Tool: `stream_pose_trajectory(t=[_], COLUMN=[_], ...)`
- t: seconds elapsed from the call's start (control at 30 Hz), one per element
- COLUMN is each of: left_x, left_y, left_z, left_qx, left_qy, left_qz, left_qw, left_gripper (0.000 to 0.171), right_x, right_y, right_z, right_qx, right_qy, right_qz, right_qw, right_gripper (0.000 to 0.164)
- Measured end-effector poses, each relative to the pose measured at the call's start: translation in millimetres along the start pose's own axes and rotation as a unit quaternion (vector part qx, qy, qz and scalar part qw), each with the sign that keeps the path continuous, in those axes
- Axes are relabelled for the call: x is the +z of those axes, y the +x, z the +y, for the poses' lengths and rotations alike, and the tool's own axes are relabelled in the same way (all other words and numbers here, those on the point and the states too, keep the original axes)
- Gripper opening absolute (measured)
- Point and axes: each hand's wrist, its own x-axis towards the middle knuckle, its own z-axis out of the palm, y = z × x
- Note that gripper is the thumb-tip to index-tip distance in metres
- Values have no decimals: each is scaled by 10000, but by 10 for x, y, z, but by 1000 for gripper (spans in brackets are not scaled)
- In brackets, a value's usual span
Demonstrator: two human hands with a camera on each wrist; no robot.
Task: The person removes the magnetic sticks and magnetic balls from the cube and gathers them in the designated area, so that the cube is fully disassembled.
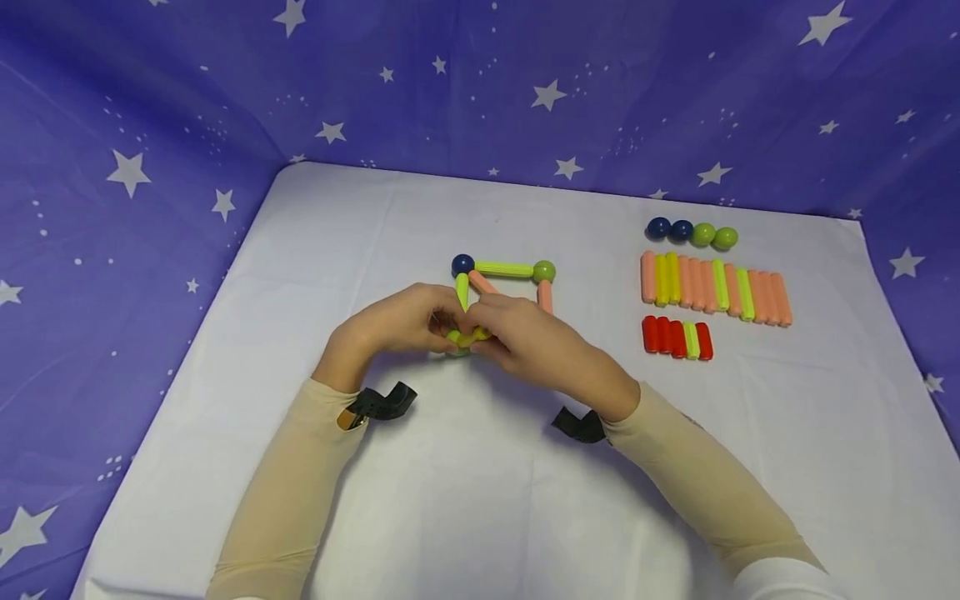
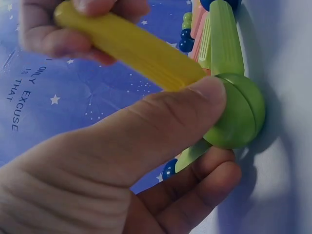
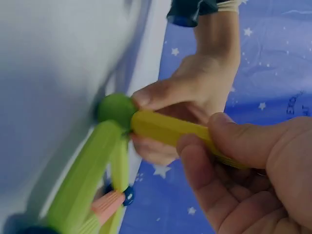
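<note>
My left hand (image 1: 405, 321) pinches a green ball (image 2: 240, 114) between thumb and fingers, low over the white table. My right hand (image 1: 536, 342) grips a yellow stick (image 3: 168, 127) near one end. The stick's other end meets the ball, beside my left thumb. Lime sticks (image 3: 83, 180) also join this ball. Just beyond the hands, the joined frame has a dark blue ball (image 1: 462, 265), a lime stick (image 1: 504, 269) and another green ball (image 1: 543, 271). Salmon sticks (image 1: 545, 293) run from its balls toward me, partly hidden by my right hand.
At the right lie a row of blue and green balls (image 1: 702, 234), a row of long salmon, yellow and lime sticks (image 1: 697, 283), and a shorter row of red and lime sticks (image 1: 663, 335). A starry purple cloth (image 1: 450, 100) rises behind the table.
</note>
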Motion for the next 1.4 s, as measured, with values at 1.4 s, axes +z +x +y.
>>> stream_pose_trajectory(t=[1.4], left_x=[40], left_y=[31], left_z=[47], left_qx=[-339], left_qy=[165], left_qz=[-36], left_qw=[9993], left_gripper=[17], right_x=[-1214], right_y=[-2293], right_z=[1701], right_qx=[4777], right_qy=[224], right_qz=[4484], right_qw=[7551], right_gripper=[19])
